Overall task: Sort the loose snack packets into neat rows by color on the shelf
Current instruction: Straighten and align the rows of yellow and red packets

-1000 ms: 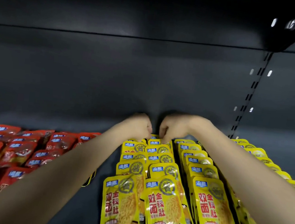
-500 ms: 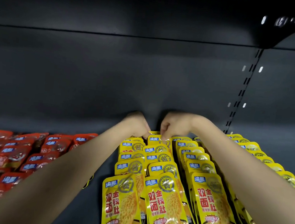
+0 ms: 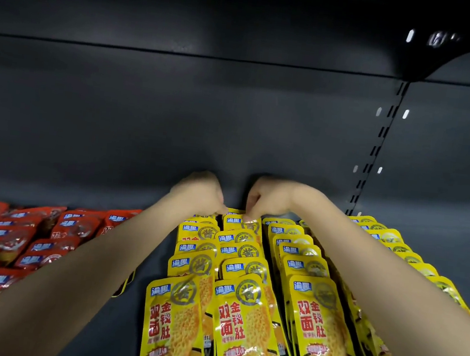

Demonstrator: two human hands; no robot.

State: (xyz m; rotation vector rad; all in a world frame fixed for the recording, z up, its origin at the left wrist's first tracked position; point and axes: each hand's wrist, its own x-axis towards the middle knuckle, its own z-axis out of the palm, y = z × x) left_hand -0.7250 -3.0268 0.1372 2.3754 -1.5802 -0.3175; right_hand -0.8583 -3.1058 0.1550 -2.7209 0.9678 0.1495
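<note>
Yellow snack packets [image 3: 237,320] lie in several overlapping rows on the dark shelf [image 3: 143,261], running from front to back. Red snack packets [image 3: 12,242] fill the left side in looser rows. Both my arms reach to the back of the yellow rows. My left hand [image 3: 199,192] has its fingers curled down onto the rearmost yellow packet [image 3: 235,221] of the middle rows. My right hand [image 3: 266,201] pinches the top edge of that same packet from the right. The fingertips are partly hidden behind the knuckles.
The shelf's dark back panel [image 3: 176,117] rises just behind my hands. A slotted upright [image 3: 380,142] runs down the back at right. More yellow packets [image 3: 397,248] lie in a row right of my right forearm. A dark strip of shelf separates red from yellow.
Both hands stay at the back of the yellow rows, shifting only slightly. The view has moved a little, and the rearmost packet now shows more between the hands.
</note>
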